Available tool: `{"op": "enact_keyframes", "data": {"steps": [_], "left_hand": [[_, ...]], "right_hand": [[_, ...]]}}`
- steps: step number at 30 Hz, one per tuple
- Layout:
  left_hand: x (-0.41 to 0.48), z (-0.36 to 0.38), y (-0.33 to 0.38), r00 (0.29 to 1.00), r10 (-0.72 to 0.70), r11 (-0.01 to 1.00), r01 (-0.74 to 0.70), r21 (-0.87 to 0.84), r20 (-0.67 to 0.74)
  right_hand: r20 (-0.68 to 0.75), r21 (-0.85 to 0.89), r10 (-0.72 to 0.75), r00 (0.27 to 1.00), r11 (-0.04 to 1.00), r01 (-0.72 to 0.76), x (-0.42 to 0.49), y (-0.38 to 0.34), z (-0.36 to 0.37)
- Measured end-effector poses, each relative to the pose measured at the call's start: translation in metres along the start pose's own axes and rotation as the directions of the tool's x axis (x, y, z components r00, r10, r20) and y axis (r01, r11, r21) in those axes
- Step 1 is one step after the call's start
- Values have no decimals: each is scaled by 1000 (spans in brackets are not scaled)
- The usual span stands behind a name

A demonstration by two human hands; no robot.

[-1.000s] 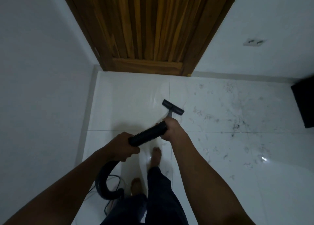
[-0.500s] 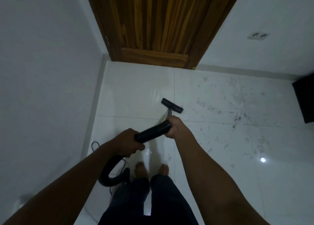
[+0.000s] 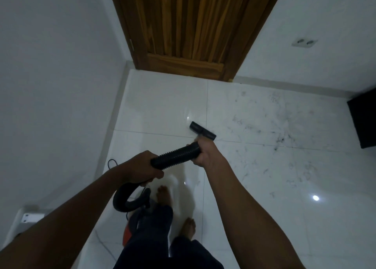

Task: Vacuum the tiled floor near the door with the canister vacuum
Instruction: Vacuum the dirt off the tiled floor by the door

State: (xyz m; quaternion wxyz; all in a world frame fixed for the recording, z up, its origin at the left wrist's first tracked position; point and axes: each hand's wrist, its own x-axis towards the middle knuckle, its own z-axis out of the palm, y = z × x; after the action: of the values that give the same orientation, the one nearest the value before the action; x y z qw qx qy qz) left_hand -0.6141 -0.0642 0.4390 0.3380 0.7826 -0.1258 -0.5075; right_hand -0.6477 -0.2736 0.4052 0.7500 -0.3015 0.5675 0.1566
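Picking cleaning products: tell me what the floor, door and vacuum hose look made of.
Floor: glossy white tile, likely polished ceramic or porcelain; it reflects lights, with grout lines.
Door: brown streaked wood grain, probably varnished.
Hose: ribbed, matte black, seemingly flexible plastic.

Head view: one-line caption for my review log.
Left hand and right hand grip the ribbed vacuum hose, floor nozzle on the white tiles before the wooden door, dark debris nearby.
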Motion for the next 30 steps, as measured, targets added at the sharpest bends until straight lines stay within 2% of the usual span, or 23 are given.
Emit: {"op": "enact_keyframes", "data": {"steps": [7, 13, 17, 23, 30], "left_hand": [[-17, 60, 9, 998, 30, 1000, -31, -3, -48], [-26, 95, 6, 995, 15, 1000, -12, 24, -102], [-40, 95, -12, 989, 33, 999, -32, 6, -147], [-62, 89, -43, 985, 1, 999, -7, -38, -170], [-45, 71, -54, 982, -68, 995, 55, -78, -174]], "right_hand": [[-30, -79, 15, 999, 997, -18, -10, 14, -45], [-37, -148, -48, 998, 988, 42, -5, 29, -59], [33, -157, -15, 999, 987, 20, -16, 34, -54], [61, -297, 47, 997, 954, -27, -15, 62, -26], [13, -437, 64, 998, 898, -52, 15, 56, 7]]}}
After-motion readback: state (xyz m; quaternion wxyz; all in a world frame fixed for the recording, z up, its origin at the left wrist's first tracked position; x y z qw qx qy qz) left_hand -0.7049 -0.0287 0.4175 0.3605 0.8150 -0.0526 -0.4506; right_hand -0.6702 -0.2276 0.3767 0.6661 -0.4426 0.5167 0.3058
